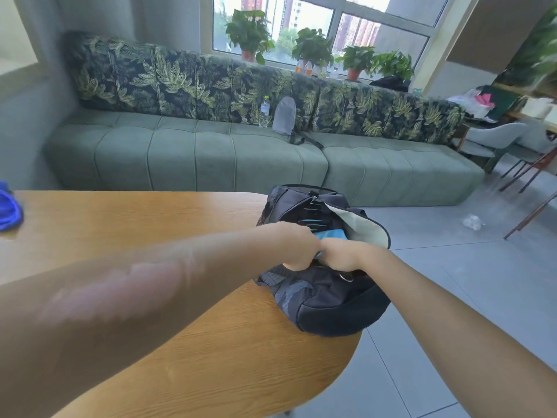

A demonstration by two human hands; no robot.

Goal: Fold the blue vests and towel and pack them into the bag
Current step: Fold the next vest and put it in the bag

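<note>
both arms reach out straight to the dark navy fabric duffel bag (325, 300) on the wooden tabletop's (150, 224) right edge. left hand (297, 251) and right hand (342, 254) meet knuckle to knuckle, fingers curled round the bag's open top edge. light blue cloth (330, 233) shows inside, bright blue vest (9, 206) far left of the bag.

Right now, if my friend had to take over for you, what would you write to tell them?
Both hands, left hand and right hand, grip the near edge of the dark fabric duffel bag, which sits at the wooden table's right end.
Light blue cloth is already inside the open bag.
A bright blue garment lies at the table's far left, not yet packed.
Left: fold it, pack it, close the bag.
</note>
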